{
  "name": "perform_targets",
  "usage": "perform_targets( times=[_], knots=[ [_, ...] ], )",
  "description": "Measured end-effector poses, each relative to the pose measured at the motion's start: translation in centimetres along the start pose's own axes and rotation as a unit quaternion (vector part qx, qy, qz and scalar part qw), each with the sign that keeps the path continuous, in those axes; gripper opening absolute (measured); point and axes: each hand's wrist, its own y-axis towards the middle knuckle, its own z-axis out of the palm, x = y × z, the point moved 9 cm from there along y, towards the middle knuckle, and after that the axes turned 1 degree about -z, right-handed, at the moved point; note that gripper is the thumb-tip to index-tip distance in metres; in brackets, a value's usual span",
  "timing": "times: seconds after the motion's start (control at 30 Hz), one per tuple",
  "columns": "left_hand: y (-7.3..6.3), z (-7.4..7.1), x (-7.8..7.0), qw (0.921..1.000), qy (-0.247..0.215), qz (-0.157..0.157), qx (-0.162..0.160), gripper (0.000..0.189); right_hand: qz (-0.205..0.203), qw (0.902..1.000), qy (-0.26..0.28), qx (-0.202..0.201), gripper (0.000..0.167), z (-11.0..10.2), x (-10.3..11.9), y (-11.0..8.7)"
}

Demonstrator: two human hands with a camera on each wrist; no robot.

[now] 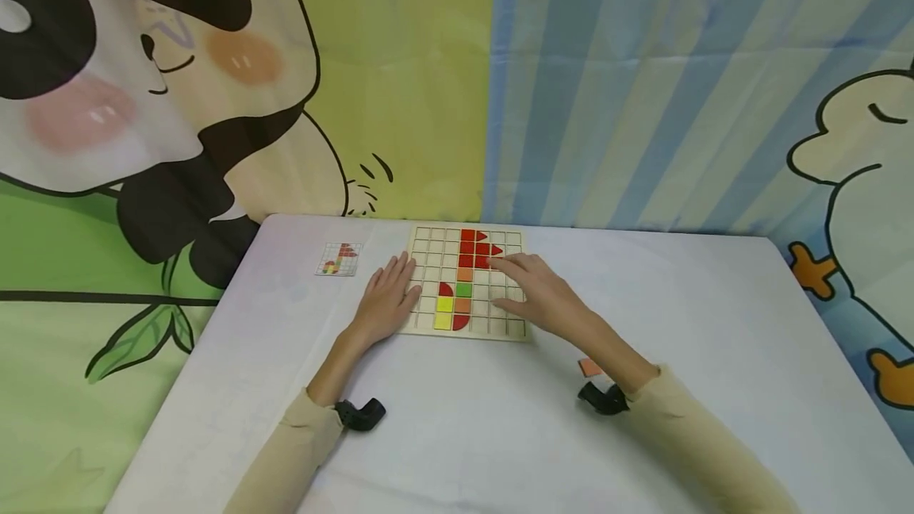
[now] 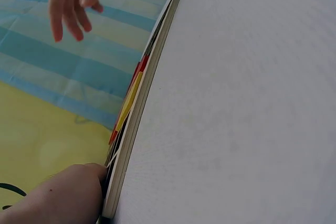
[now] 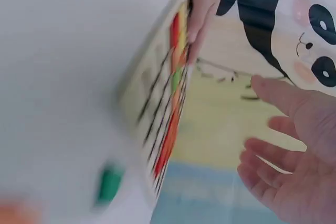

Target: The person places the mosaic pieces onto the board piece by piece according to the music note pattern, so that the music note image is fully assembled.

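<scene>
A grid board (image 1: 428,260) lies on the table, bearing several flat coloured pieces: red ones at the top, then orange, green, yellow and more red below. My left hand (image 1: 385,300) rests along the board's left edge with fingers straight; in the left wrist view its thumb (image 2: 79,182) touches the board's rim. Over the board's right side hovers my right hand (image 1: 543,296). Seen from the right wrist, its fingers (image 3: 273,156) are spread and loosely bent, with nothing between them.
A small pattern card (image 1: 339,259) lies left of the board. By the right forearm is a loose orange piece (image 1: 589,367); the right wrist view also has a blurred green piece (image 3: 109,184) on the table. A printed cloth (image 1: 400,86) hangs behind the table.
</scene>
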Motion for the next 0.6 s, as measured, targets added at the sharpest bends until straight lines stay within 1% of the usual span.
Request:
perform_targets(
  times=[0.13,0.27,0.33,0.4,0.6],
  knots=[
    [0.1,0.1,0.0,1.0000,0.004,0.000,0.003,0.066,0.001,0.9986,-0.001,-0.053,0.089,-1.6,-3.3,-5.2],
    [0.1,0.0,0.2,1.0000,0.005,-0.004,0.000,0.066,0.022,0.9965,0.001,-0.080,0.100,-2.6,-6.3,-8.9],
    [0.1,0.0,0.3,1.0000,0.002,-0.005,0.000,0.065,0.034,0.9961,0.004,-0.081,0.101,-3.1,-7.4,-10.3],
    [0.1,0.1,0.3,1.0000,-0.001,-0.007,0.002,0.066,0.038,0.9959,0.005,-0.082,0.100,-3.7,-8.0,-11.5],
    [0.1,0.3,0.1,1.0000,-0.005,-0.008,0.004,0.066,0.040,0.9957,-0.001,-0.084,0.098,-4.6,-9.0,-14.0]
  ],
)
